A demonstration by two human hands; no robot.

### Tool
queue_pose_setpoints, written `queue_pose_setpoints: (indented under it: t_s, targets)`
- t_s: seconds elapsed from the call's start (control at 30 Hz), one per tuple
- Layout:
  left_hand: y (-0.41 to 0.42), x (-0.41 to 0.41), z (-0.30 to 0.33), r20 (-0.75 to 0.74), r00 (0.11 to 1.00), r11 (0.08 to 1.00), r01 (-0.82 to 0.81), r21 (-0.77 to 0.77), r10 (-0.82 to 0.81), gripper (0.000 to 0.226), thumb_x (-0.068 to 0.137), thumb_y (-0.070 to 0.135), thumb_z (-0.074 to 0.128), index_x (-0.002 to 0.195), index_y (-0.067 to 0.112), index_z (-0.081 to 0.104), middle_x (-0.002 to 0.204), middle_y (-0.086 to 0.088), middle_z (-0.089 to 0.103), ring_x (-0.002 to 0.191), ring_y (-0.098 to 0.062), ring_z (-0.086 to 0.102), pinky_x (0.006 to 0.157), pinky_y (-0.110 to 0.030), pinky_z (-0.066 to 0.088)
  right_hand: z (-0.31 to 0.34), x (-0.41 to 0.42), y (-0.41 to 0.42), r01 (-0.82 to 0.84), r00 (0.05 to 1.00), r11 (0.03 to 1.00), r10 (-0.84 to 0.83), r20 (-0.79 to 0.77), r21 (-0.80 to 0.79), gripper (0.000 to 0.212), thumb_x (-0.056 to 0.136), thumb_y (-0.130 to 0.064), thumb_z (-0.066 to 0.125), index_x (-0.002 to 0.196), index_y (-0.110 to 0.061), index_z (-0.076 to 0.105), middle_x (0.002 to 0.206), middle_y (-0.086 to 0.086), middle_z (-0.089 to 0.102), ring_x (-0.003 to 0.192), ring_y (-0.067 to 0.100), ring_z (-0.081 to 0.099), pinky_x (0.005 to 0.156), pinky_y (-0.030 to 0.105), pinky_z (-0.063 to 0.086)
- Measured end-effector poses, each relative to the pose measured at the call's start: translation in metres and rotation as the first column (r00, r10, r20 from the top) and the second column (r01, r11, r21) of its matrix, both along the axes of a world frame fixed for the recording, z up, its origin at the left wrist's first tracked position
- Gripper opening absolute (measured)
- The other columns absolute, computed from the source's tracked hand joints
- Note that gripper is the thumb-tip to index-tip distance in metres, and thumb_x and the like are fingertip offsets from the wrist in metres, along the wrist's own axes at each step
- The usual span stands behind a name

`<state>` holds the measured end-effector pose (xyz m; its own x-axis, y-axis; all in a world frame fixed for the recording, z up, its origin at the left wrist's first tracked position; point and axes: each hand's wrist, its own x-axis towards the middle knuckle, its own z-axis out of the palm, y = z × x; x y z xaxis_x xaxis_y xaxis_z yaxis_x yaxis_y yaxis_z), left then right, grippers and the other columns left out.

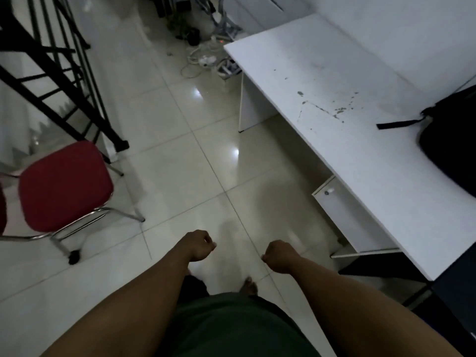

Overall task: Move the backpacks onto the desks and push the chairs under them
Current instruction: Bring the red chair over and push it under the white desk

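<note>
**Backpack on the desk, chair out on the floor, both hands empty**

The tiled floor (164,140) fills most of the view, pale and glossy, with bright spots of reflected light. On the right, a long white desk (342,140) runs from far to near; its top is scuffed and chipped around the middle, and a white drawer unit (353,217) with a small lock sits under its near part. A black backpack (450,148) lies on the desk at the right edge of the view, only partly in frame, with one black strap (399,124) stretched flat across the desktop towards the left.

At the far left, a black metal stair frame (51,63) slants across the corner. Just near of it stands a chair (65,185) with a red padded seat and chrome tube legs, well apart from the desk and out in the open floor, not tucked under anything.

In the far middle, a tangle of white cables and a power strip (206,60) lies on the floor beside the far end of the desk.

Near the bottom, the person's two bare forearms reach forward over a green shirt (231,328). The left hand (199,244) and the right hand (277,255) hang in the air above the floor, a little apart from each other. Both have their fingers curled inward in loose fists, with nothing held in either.
</note>
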<state>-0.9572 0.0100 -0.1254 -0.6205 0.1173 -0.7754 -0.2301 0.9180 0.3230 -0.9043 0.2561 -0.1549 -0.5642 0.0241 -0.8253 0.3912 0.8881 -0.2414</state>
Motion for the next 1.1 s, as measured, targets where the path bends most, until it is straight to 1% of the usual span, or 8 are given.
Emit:
queue_pose_setpoints:
  t_s: [0.17,0.33,0.4,0.5,0.6,0.73,0.87,1.1]
  targets:
    - [-0.059,0.009,0.006,-0.042,0.991,0.991,-0.125,0.038,0.127,0.027,0.095,0.041,0.056,0.11,0.02,0.063,0.12,-0.003,0.062,0.108,-0.019,0.058,0.089,-0.029,0.046,0.001,-0.007,-0.051,-0.05,0.999,0.999,0.05,-0.02,0.0,0.038,0.096,-0.032,0.052,0.115,-0.001,0.062,0.112,0.013,0.067,0.102,0.025,0.063,0.082,0.031,0.051]
    - [-0.151,0.016,0.011,-0.066,0.975,0.976,-0.207,0.061,0.211,0.027,0.095,0.042,0.056,0.108,0.02,0.065,0.115,-0.003,0.065,0.105,-0.018,0.059,0.088,-0.029,0.047,0.006,-0.027,-0.141,-0.124,0.992,0.992,0.124,-0.036,0.013,0.043,0.097,-0.033,0.052,0.126,-0.002,0.057,0.126,0.013,0.061,0.113,0.026,0.059,0.093,0.032,0.051]
    - [-0.204,0.022,0.006,-0.067,0.958,0.96,-0.276,0.056,0.279,0.028,0.095,0.041,0.057,0.11,0.019,0.065,0.118,-0.004,0.063,0.107,-0.02,0.058,0.089,-0.029,0.046,0.014,-0.036,-0.2,-0.164,0.985,0.987,0.163,-0.05,-0.001,0.043,0.097,-0.033,0.053,0.126,-0.003,0.058,0.126,0.012,0.061,0.113,0.025,0.059,0.094,0.032,0.051]
    - [-0.237,0.029,0.002,-0.05,0.954,0.955,-0.295,0.015,0.295,0.032,0.096,0.039,0.056,0.116,0.015,0.064,0.126,-0.006,0.06,0.114,-0.022,0.056,0.093,-0.029,0.045,0.019,-0.041,-0.239,-0.187,0.98,0.98,0.182,-0.081,-0.067,0.039,0.097,-0.032,0.054,0.119,0.0,0.062,0.122,0.014,0.064,0.11,0.026,0.06,0.093,0.035,0.052]
    - [-0.304,0.039,0.0,-0.023,0.937,0.936,-0.349,-0.034,0.349,0.039,0.099,0.039,0.053,0.125,0.01,0.06,0.132,-0.009,0.058,0.121,-0.024,0.054,0.097,-0.029,0.043,0.021,-0.053,-0.311,-0.26,0.961,0.962,0.25,-0.117,-0.083,0.043,0.098,-0.034,0.053,0.125,-0.002,0.059,0.128,0.014,0.06,0.116,0.027,0.057,0.096,0.035,0.05]
    - [-0.361,0.046,-0.003,-0.016,0.91,0.909,-0.414,-0.033,0.414,0.038,0.099,0.039,0.053,0.125,0.011,0.06,0.132,-0.008,0.058,0.122,-0.024,0.053,0.096,-0.028,0.042,0.021,-0.059,-0.373,-0.305,0.947,0.948,0.292,-0.137,-0.092,0.039,0.096,-0.034,0.056,0.12,-0.004,0.062,0.124,0.012,0.062,0.113,0.026,0.058,0.093,0.033,0.05]
    - [-0.402,0.054,-0.004,-0.001,0.891,0.891,-0.453,-0.015,0.453,0.037,0.098,0.039,0.054,0.123,0.012,0.061,0.13,-0.008,0.059,0.12,-0.024,0.054,0.096,-0.029,0.043,0.01,-0.052,-0.42,-0.326,0.944,0.94,0.319,-0.082,-0.103,0.036,0.095,-0.03,0.058,0.11,0.001,0.067,0.114,0.015,0.068,0.105,0.027,0.063,0.092,0.037,0.053]
    - [-0.453,0.06,-0.011,0.013,0.841,0.841,-0.541,0.007,0.541,0.03,0.096,0.037,0.056,0.114,0.014,0.063,0.121,-0.006,0.063,0.111,-0.022,0.057,0.088,-0.029,0.045,0.001,-0.063,-0.477,-0.473,0.881,0.88,0.473,-0.008,-0.041,0.037,0.095,-0.031,0.055,0.12,-0.004,0.062,0.123,0.012,0.063,0.111,0.026,0.059,0.095,0.034,0.05]
